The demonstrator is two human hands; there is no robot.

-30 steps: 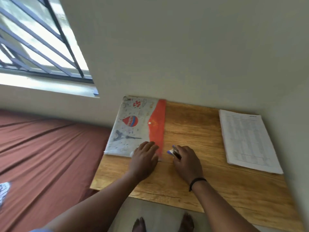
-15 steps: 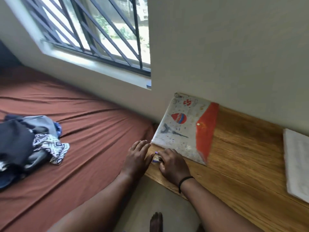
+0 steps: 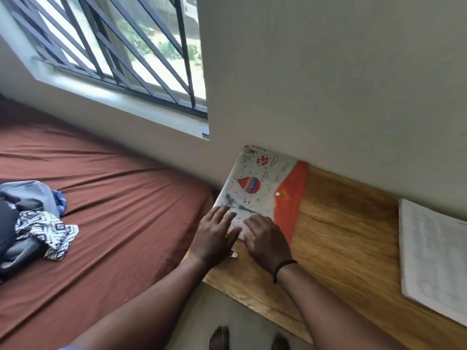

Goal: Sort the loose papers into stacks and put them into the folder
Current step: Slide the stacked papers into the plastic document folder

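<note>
The folder (image 3: 260,188), a white printed plastic envelope with a red flap, lies flat at the left end of the wooden table (image 3: 336,238), against the wall. My left hand (image 3: 214,236) rests flat on its near left corner, fingers spread. Beside it, my right hand (image 3: 265,238) presses its fingertips on the folder's near edge and holds nothing that I can see. A small white and blue object (image 3: 233,254) lies on the table between my hands, partly hidden by the left one. A stack of printed papers (image 3: 434,256) sits at the table's right end.
A bed with a brown sheet (image 3: 113,210) adjoins the table's left edge, with a heap of clothes (image 3: 30,223) on it. A barred window (image 3: 121,51) is above the bed. My bare feet (image 3: 219,337) stand below the table's near edge.
The view has swung left toward the bed. Both hands slid to the folder's near left corner. The small object my right hand gripped now lies on the table.
</note>
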